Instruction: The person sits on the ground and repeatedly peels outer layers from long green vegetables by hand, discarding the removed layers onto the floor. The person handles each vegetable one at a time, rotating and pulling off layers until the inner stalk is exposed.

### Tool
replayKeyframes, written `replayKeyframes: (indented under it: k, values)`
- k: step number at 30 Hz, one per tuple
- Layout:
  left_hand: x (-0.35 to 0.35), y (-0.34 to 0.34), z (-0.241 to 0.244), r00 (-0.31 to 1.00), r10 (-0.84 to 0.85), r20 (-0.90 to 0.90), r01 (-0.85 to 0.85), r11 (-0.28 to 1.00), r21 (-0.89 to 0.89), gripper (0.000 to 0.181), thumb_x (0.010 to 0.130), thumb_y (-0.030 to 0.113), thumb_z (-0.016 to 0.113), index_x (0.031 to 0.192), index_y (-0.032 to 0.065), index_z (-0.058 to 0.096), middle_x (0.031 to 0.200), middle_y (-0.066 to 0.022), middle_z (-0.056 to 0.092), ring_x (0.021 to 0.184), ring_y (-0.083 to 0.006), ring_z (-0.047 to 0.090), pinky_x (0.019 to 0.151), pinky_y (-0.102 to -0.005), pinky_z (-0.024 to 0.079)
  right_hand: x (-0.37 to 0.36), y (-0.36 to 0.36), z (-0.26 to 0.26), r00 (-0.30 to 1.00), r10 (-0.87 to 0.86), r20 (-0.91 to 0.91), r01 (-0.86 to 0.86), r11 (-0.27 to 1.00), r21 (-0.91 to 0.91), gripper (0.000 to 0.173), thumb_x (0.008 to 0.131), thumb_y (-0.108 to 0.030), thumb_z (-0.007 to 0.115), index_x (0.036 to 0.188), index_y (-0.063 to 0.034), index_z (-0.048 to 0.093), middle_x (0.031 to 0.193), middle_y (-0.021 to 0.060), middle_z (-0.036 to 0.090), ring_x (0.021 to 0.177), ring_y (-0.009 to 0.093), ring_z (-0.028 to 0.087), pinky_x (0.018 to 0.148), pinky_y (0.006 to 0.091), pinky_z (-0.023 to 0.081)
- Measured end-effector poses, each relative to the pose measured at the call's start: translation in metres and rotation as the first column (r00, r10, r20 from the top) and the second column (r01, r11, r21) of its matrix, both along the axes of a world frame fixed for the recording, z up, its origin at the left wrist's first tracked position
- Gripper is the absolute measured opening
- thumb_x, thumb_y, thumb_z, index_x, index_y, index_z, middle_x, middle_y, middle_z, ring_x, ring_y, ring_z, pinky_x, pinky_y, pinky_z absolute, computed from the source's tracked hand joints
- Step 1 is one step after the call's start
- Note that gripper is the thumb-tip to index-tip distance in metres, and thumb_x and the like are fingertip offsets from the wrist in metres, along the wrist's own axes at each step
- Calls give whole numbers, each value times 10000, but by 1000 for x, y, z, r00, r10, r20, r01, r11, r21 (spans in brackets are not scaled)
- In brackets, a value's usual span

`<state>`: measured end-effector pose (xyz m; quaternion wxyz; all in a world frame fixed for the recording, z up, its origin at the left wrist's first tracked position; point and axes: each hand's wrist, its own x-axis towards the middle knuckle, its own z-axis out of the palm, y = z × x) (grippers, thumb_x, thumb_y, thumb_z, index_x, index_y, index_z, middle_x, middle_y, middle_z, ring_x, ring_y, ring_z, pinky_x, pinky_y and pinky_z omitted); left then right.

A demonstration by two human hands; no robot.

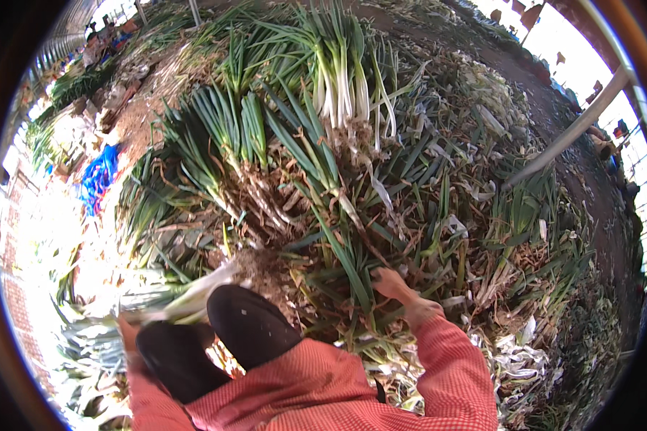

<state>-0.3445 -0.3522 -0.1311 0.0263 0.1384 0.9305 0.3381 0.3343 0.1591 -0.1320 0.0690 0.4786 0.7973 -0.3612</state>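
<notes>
My left hand (128,333) is beside my left knee, which partly hides it. It is around a blurred bunch of long green onions (210,283), whose white stems and tangled roots point to the right. To the front right, my right hand (392,284) reaches down into loose leaves with its fingers bent. It meets the brown lower end of a single soil-stained green onion (350,207); whether the fingers grip it is unclear. Unpeeled green onions (248,186) with dirty roots lie ahead of my knees. Beyond them rests a bundle of clean white-stemmed green onions (342,81).
Stripped leaves (436,226) cover the ground all around. A pale pole (571,129) slants in from the right. Blue plastic ties (100,172) lie on the left, near bright sunlit ground. Dry white peelings (523,361) are heaped at the lower right.
</notes>
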Motion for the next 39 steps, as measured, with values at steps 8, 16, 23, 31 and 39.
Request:
replayKeyframes:
  k: [8,16,23,31,39]
  values:
    - [104,-3,30,953,-223,204,293,845,-447,268,763,230,664,878,14,553,701,-82,552,644,-246,534,602,-362,459,-123,114,-69,867,-455,202,482,869,-114,600,870,-121,434,1429,-82,218,1451,188,285,1311,378,317,1060,452,303]
    - [66,74,73,900,-288,328,436,629,-644,339,663,246,761,791,-28,609,688,-192,608,641,-367,592,610,-427,478,-108,93,-98,887,-425,-180,388,897,-211,501,743,-165,664,1180,21,506,1000,192,625,943,276,602,778,367,453]
    - [218,363,163,471,-847,-245,820,523,-231,354,776,88,650,1112,2,577,1106,-189,578,1086,-344,526,978,-415,408,-78,-9,72,739,-430,-518,408,898,-163,306,722,-125,677,948,48,563,754,72,555,722,140,474,632,321,398]
    - [372,463,145,-212,-739,-639,865,162,-475,511,698,13,608,1181,143,504,1139,-108,468,1145,-298,453,1050,-513,327,-23,-88,200,584,-584,-564,251,790,-559,422,800,-58,599,1193,69,510,834,-12,526,741,83,441,638,241,381]
    - [424,415,170,-146,-985,-89,980,-156,124,284,730,3,565,1001,68,620,833,-82,593,750,-183,539,722,-365,496,-17,-122,235,447,-686,-573,248,711,-658,298,804,19,588,1097,63,558,775,11,558,634,84,491,573,232,392]
